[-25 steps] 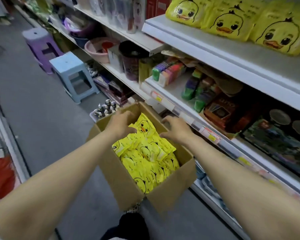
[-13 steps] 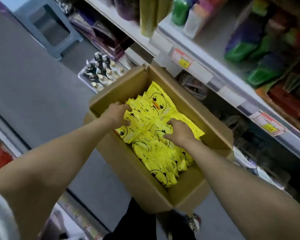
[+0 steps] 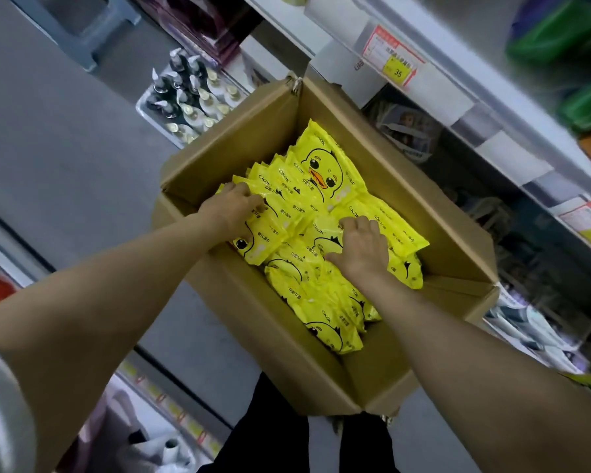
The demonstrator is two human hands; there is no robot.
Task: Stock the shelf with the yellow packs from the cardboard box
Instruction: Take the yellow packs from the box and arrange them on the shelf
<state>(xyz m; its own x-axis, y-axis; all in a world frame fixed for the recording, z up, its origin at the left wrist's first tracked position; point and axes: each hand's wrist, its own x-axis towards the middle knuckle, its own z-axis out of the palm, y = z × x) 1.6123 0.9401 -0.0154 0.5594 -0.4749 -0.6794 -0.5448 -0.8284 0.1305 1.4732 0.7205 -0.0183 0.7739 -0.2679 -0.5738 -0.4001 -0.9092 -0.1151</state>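
An open cardboard box (image 3: 434, 213) sits below me beside the shelving, holding several yellow packs (image 3: 321, 172) printed with a duck face. My left hand (image 3: 231, 213) lies on the packs at the box's left side, its fingers curled over the edge of a leaning row. My right hand (image 3: 362, 247) is on the packs in the middle of the box, with its fingers curled round the edge of one pack. The lower packs are partly hidden under my hands and arms.
White shelves (image 3: 406, 107) with price tags (image 3: 391, 59) run along the right, holding green and dark goods. A tray of small bottles (image 3: 188, 97) stands on the grey floor behind the box. A pale stool (image 3: 93, 32) is at the top left.
My view has dropped closer onto the box. Both hands have gone deeper into the packs, the right hand moving from the far rim to the middle of the pile.
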